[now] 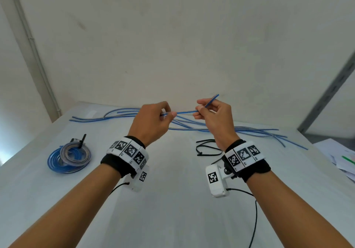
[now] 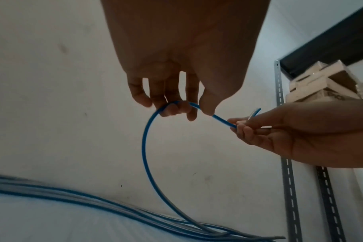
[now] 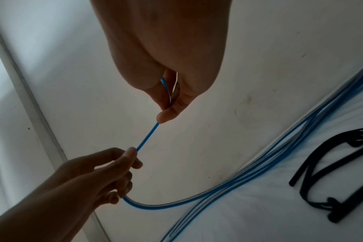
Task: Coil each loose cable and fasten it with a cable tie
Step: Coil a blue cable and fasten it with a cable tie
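A thin blue cable (image 1: 187, 112) (image 2: 144, 144) (image 3: 147, 136) is held in the air between both hands above the white table (image 1: 172, 199). My left hand (image 1: 153, 121) (image 2: 176, 106) pinches it with curled fingers; from there it curves down to the loose blue and grey cables (image 1: 221, 128) (image 2: 93, 201) (image 3: 280, 155) along the table's far edge. My right hand (image 1: 211, 113) (image 3: 168, 101) pinches the cable near its end, and the tip (image 1: 216, 96) sticks out past the fingers. Black cable ties (image 1: 206, 148) (image 3: 332, 172) lie below my right wrist.
Two coiled cables (image 1: 70, 157), blue and grey, lie tied at the table's left. Papers (image 1: 342, 159) sit at the right edge. A white wall stands right behind the table. A metal shelf rack (image 2: 288, 163) with boxes is on the right.
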